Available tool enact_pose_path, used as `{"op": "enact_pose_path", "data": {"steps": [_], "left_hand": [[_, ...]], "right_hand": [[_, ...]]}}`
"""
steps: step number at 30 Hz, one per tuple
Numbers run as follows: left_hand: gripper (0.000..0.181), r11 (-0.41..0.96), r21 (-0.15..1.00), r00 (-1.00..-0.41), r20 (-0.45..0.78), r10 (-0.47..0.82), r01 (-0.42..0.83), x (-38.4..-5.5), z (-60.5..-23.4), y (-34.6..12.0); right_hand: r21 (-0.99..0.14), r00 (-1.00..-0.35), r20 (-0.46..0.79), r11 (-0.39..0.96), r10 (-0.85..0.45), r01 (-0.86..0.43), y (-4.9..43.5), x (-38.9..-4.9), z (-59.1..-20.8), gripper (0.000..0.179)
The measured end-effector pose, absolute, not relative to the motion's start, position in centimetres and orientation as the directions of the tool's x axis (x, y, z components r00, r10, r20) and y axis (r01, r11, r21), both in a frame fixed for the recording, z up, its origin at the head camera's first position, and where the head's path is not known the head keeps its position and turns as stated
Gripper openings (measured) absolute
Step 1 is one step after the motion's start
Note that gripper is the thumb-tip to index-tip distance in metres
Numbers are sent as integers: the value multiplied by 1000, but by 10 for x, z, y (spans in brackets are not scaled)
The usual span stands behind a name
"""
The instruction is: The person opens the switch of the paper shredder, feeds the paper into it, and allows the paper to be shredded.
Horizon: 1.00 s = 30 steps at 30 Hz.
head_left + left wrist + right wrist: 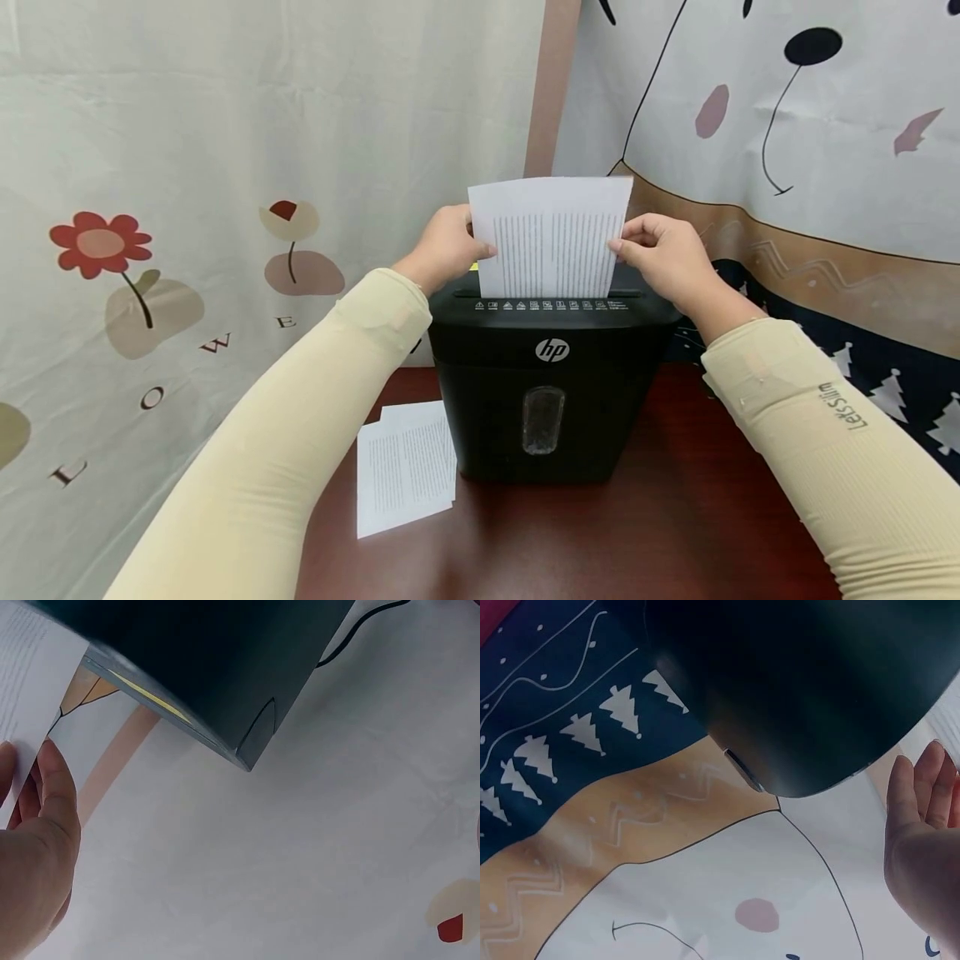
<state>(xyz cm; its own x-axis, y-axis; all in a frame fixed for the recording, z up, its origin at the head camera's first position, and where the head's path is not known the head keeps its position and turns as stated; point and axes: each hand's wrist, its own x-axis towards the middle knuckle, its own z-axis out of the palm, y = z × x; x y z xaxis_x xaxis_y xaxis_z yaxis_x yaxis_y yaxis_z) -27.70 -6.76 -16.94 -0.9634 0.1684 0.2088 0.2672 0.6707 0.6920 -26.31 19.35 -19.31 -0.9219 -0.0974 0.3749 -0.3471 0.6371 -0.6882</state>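
Note:
A black HP paper shredder stands upright on the dark red table. Above its top slot rises a white printed sheet, its lower edge at the slot. My left hand pinches the sheet's left edge, thumb in front and fingers behind. At the opposite edge, my right hand pinches the paper between thumb and fingers. The left wrist view has the left hand at the paper's edge beside the shredder. In the right wrist view the right hand is partly cut off by the frame.
Several printed sheets lie loosely stacked on the table, left of the shredder. Patterned cloth curtains hang close behind. A black cord runs from the shredder's side.

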Motion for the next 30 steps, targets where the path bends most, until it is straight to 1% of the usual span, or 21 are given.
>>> {"op": "enact_pose_path", "data": {"steps": [9, 17, 26, 30], "left_hand": [[28, 660, 713, -972, 171, 164, 237, -276, -171, -70], [16, 696, 683, -975, 155, 160, 222, -273, -174, -72], [10, 687, 692, -975, 154, 160, 222, -272, -178, -75], [11, 690, 691, -976, 140, 167, 217, -271, -180, -76]], "right_hand": [[-685, -927, 362, 647, -95, -334, 193, -262, -194, 27], [-676, -930, 353, 659, -102, -329, 193, -261, -198, 26], [-669, -937, 333, 675, -101, -311, 192, -259, -199, 23], [-664, -939, 324, 679, -116, -313, 192, -258, -200, 23]]}}
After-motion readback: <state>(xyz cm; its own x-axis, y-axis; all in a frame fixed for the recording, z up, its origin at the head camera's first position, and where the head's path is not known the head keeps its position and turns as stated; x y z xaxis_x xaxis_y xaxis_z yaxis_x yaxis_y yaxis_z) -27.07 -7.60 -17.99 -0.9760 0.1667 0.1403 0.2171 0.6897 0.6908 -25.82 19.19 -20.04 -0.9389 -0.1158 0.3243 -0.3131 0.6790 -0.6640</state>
